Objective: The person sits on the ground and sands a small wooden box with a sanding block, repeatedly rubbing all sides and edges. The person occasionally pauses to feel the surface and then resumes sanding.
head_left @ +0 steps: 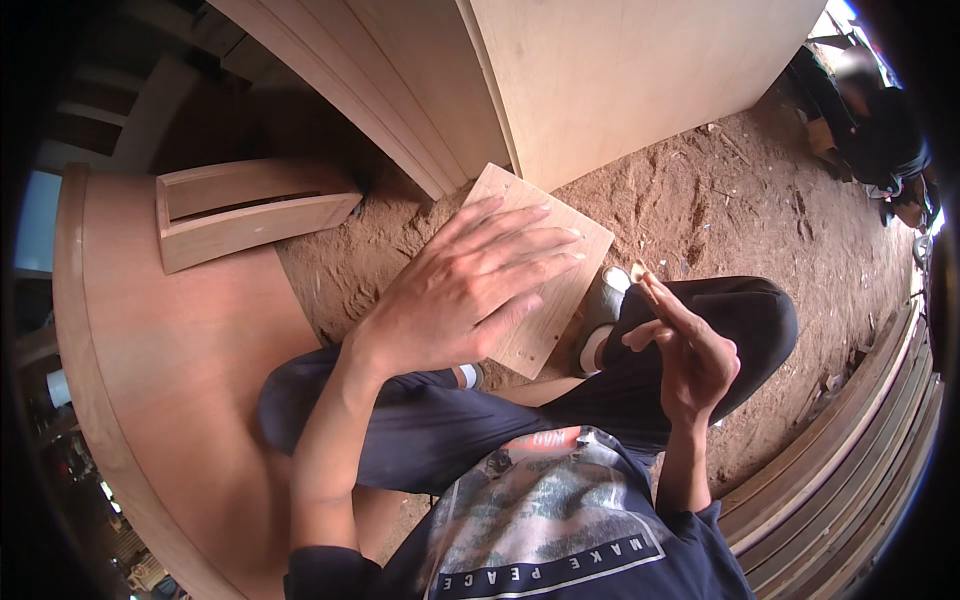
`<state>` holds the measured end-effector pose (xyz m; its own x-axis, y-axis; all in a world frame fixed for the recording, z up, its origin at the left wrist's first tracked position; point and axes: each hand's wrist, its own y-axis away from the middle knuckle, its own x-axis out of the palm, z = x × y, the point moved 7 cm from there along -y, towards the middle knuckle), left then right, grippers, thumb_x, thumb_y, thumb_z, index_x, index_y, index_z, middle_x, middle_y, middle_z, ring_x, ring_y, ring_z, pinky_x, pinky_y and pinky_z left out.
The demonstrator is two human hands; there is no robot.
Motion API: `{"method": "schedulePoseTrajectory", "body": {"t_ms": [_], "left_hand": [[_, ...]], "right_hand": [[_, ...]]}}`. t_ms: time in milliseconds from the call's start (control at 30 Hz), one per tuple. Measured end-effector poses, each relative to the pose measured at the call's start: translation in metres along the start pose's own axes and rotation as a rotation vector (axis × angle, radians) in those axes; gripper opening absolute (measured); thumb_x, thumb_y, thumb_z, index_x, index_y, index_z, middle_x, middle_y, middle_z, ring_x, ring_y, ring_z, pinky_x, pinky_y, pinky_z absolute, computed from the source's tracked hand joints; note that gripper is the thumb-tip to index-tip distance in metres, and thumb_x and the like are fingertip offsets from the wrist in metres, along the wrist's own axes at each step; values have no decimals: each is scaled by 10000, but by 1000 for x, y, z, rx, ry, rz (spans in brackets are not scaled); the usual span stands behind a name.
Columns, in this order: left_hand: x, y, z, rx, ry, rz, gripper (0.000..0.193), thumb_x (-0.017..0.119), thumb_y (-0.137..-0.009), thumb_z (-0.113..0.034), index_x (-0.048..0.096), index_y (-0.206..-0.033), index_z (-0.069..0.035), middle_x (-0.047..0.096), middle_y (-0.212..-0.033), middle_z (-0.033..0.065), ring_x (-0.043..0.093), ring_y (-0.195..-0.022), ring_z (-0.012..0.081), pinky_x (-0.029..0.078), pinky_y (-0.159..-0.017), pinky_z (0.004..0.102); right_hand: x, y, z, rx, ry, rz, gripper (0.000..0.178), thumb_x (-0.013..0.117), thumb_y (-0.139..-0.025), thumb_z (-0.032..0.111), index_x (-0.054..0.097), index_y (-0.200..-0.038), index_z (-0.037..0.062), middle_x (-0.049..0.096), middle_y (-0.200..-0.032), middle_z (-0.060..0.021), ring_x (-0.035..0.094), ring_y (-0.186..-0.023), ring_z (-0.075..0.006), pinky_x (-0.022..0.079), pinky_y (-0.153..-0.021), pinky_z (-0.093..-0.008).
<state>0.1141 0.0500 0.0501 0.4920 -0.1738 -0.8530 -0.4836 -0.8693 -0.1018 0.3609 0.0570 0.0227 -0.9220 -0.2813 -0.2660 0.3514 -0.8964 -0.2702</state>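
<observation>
A flat rectangular wooden board point(545, 290) with small dark holes near its ends lies tilted in front of my crossed legs. My left hand point(465, 285) rests palm down on its upper face, fingers spread, covering much of its left side. Right of the board and apart from it, my right hand point(695, 355) is raised above my knee, with the index finger stretched out and the thumb away from it. At that fingertip sits a small pale dab point(638, 271), too small to name. The other right fingers are partly hidden.
Large wooden panels point(640, 80) stand just beyond the board. A shallow wooden drawer-like frame point(255, 220) sits on a broad curved-looking panel point(180, 350) at left. Long timber strips point(850, 430) lie at lower right on sandy ground point(690, 210). Another person point(880, 130) is at far right.
</observation>
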Motion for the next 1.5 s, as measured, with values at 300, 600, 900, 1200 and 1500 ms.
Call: {"method": "schedulePoseTrajectory", "body": {"t_ms": [300, 600, 900, 1200, 1500], "left_hand": [[-11, -2, 6, -4, 118, -99, 497, 692, -1005, -122, 680, -1501, -132, 670, -1542, 99, 565, -1496, 346, 438, -1279, 521], [-32, 1, 10, -108, -23, -315, 456, 631, -1035, -108, 683, -1482, -33, 682, -1528, 139, 575, -1493, 344, 432, -1266, 499], [-84, 17, 29, -118, -63, -507, 356, 725, -1044, -215, 774, -1378, -104, 739, -1473, 61, 609, -1454, 287, 431, -1264, 479], [-239, 145, -79, 543, 128, -1288, 406, 751, -1022, -253, 754, -1333, 7, 772, -1364, 159, 655, -1353, 308, 482, -1184, 460], [-240, 213, -66, 644, 100, -1427, 429, 685, -1061, -297, 730, -1374, -7, 770, -1367, 153, 660, -1332, 281, 488, -1173, 441]], "right_hand": [[32, -16, 23, -51, 68, 145, 447, 772, -892, -110, 775, -1331, -28, 755, -1414, -200, 786, -1146, -266, 643, -969, -364], [61, -25, 19, -195, 244, 266, 499, 772, -871, -30, 766, -1363, 56, 722, -1474, -97, 813, -1069, -321, 691, -817, -383], [53, -23, 6, -183, 187, 298, 442, 784, -955, 27, 773, -1388, 114, 731, -1462, -60, 803, -1099, -316, 687, -869, -374], [66, -23, 15, -77, 129, 319, 409, 706, -953, -103, 782, -1341, 6, 723, -1474, -167, 686, -1388, -305, 593, -1105, -373], [59, -18, -10, 107, 200, 289, 341, 749, -995, 20, 811, -1327, 69, 765, -1417, -125, 766, -1270, -287, 633, -995, -355]]}}
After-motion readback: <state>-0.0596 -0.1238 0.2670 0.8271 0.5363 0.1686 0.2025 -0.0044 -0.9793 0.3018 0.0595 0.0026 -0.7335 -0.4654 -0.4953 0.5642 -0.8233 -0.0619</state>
